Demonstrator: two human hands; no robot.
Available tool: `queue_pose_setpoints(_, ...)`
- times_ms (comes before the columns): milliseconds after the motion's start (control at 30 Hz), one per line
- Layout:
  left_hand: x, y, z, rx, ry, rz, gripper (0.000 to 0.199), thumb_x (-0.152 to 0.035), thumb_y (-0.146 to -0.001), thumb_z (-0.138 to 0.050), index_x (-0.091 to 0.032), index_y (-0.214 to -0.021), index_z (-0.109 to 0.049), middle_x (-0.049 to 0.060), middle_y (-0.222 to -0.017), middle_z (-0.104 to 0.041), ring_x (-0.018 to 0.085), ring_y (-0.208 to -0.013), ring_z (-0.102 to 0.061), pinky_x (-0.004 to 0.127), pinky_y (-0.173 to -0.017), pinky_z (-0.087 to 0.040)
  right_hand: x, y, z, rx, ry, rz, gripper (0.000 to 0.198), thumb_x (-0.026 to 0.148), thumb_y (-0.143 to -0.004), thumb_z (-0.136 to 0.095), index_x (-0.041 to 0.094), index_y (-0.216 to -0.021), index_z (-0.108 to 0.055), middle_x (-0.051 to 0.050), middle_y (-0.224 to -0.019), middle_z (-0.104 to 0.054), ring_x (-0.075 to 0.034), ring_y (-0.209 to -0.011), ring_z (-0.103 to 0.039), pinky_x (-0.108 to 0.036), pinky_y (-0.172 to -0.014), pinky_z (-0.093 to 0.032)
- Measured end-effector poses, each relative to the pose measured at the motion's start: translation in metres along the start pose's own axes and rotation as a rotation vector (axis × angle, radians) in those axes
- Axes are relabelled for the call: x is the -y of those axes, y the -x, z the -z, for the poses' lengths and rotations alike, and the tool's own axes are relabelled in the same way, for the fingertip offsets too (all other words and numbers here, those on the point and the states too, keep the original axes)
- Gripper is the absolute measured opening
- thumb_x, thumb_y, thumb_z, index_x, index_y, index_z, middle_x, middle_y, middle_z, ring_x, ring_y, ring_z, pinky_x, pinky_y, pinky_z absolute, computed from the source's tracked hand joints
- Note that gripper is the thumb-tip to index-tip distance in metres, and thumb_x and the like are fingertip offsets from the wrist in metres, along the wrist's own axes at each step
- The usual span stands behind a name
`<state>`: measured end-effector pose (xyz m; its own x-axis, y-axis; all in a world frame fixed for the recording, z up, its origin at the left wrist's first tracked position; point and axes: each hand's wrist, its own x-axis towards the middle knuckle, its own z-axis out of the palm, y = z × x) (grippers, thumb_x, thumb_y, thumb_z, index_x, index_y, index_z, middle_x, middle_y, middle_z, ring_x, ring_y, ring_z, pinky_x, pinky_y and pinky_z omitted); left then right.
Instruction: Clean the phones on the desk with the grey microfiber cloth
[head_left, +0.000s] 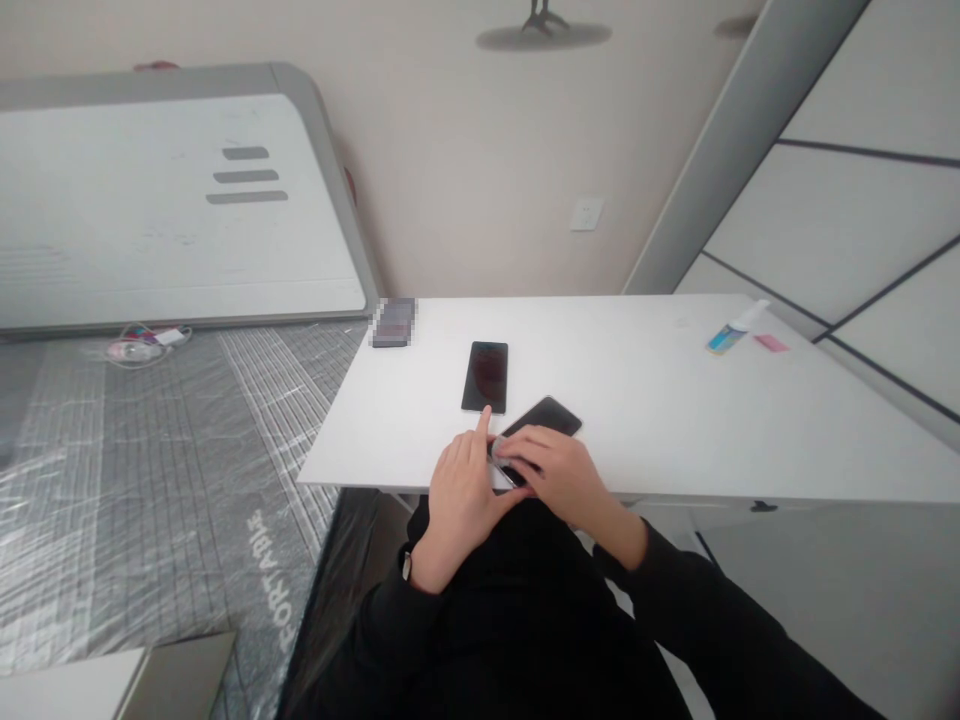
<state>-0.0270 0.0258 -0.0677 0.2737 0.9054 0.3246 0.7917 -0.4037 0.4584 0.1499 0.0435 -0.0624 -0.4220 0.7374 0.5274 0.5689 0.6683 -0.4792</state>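
A tablet (546,411) with a dark screen and light edge lies tilted at the table's front edge, partly hidden under my hands. My left hand (463,492) is at its left corner, thumb along the near edge and index finger stretched forward; it grips the tablet there. Over the screen, my right hand (553,466) has its fingers pinched on a small greyish round piece (498,449), whose kind I cannot make out. Just beyond my left index fingertip, a second dark-screened tablet (486,377) lies flat.
The white table (637,400) stands against the wall. A pixelated dark item (394,322) lies at its back left corner. On the right are a white and blue bottle (737,328), lying down, and a pink slip (771,343). Left of the table is a plastic-covered surface (187,480).
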Motion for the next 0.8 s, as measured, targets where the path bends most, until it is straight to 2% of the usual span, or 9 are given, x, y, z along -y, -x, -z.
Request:
queue_pose_setpoints(67,0.000,0.000,0.000,-0.003,0.012,0.000,0.113,-0.045,-0.078,-0.084,-0.025,-0.160,-0.009,0.008,-0.117,-0.065,0.030,-0.107,-0.063,0.044,-0.093,-0.052,0.009,0.016,0.006,0.041,-0.048,0.006,0.025,0.012,-0.098,-0.053,0.025,-0.102,-0.074,-0.004,-0.101,-0.077,-0.020,-0.093,-0.072,-0.034,-0.082,-0.060)
queue_pose_setpoints(167,-0.001,0.000,0.000,-0.006,-0.007,-0.001,0.113,-0.047,-0.076,-0.085,-0.024,-0.160,-0.011,0.009,-0.116,-0.065,0.031,-0.106,-0.063,0.045,-0.093,-0.052,-0.008,0.032,0.031,0.014,-0.031,-0.054,0.025,0.014,-0.098,-0.053,0.026,-0.102,-0.074,-0.005,-0.101,-0.077,-0.021,-0.093,-0.072,-0.036,-0.083,-0.060)
queue_pose_setpoints(267,-0.001,-0.001,0.001,-0.007,-0.030,-0.019,0.114,-0.047,-0.074,-0.087,-0.022,-0.159,-0.014,0.009,-0.115,-0.065,0.031,-0.106,-0.063,0.045,-0.093,-0.052,-0.042,0.023,0.049,-0.105,0.102,-0.138,0.021,0.018,-0.097,-0.056,0.024,-0.096,-0.075,-0.006,-0.097,-0.077,-0.024,-0.092,-0.073,-0.040,-0.083,-0.059)
queue_pose_setpoints(333,-0.001,-0.001,0.001,-0.012,-0.036,-0.031,0.114,-0.047,-0.074,-0.087,-0.020,-0.158,-0.016,0.009,-0.114,-0.065,0.031,-0.105,-0.063,0.045,-0.092,-0.052,-0.055,0.007,0.047,-0.146,0.154,-0.159,0.020,0.018,-0.096,-0.056,0.023,-0.094,-0.075,-0.008,-0.096,-0.077,-0.026,-0.091,-0.072,-0.042,-0.081,-0.058)
queue_pose_setpoints(400,0.000,-0.001,0.001,-0.020,-0.037,-0.038,0.113,-0.048,-0.074,-0.086,-0.020,-0.158,-0.016,0.009,-0.114,-0.065,0.030,-0.105,-0.063,0.044,-0.092,-0.052,-0.051,-0.009,0.032,-0.142,0.157,-0.140,0.021,0.014,-0.096,-0.055,0.022,-0.094,-0.075,-0.008,-0.096,-0.077,-0.026,-0.092,-0.072,-0.041,-0.082,-0.058)
queue_pose_setpoints(467,0.002,0.000,0.000,-0.027,-0.044,-0.035,0.112,-0.049,-0.075,-0.085,-0.020,-0.158,-0.016,0.009,-0.113,-0.065,0.030,-0.104,-0.063,0.044,-0.091,-0.052,-0.032,-0.017,0.011,-0.108,0.130,-0.095,0.023,0.011,-0.096,-0.054,0.023,-0.095,-0.074,-0.006,-0.097,-0.077,-0.023,-0.093,-0.071,-0.037,-0.084,-0.057)
queue_pose_setpoints(567,0.003,0.001,-0.002,-0.026,-0.042,-0.024,0.108,-0.046,-0.080,-0.081,-0.021,-0.159,-0.013,0.009,-0.113,-0.064,0.030,-0.104,-0.063,0.044,-0.091,-0.053,0.003,-0.006,-0.009,-0.046,0.074,-0.034,0.023,0.010,-0.097,-0.054,0.024,-0.098,-0.073,-0.004,-0.099,-0.077,-0.020,-0.092,-0.071,-0.033,-0.082,-0.058)
queue_pose_setpoints(667,0.003,0.001,-0.003,-0.026,-0.008,-0.025,0.106,-0.044,-0.082,-0.080,-0.023,-0.160,-0.012,0.008,-0.114,-0.063,0.029,-0.104,-0.063,0.044,-0.092,-0.052,0.013,0.018,0.001,-0.001,0.026,-0.024,0.024,0.010,-0.097,-0.053,0.025,-0.100,-0.072,-0.003,-0.101,-0.077,-0.019,-0.092,-0.071,-0.033,-0.082,-0.058)
queue_pose_setpoints(800,0.002,0.001,-0.002,-0.016,-0.028,-0.039,0.111,-0.051,-0.079,-0.082,-0.022,-0.159,-0.012,0.010,-0.115,-0.063,0.032,-0.105,-0.063,0.046,-0.093,-0.052,-0.025,0.023,0.036,-0.094,0.147,-0.109,0.023,0.013,-0.098,-0.053,0.025,-0.098,-0.073,-0.005,-0.099,-0.077,-0.022,-0.094,-0.071,-0.037,-0.084,-0.057)
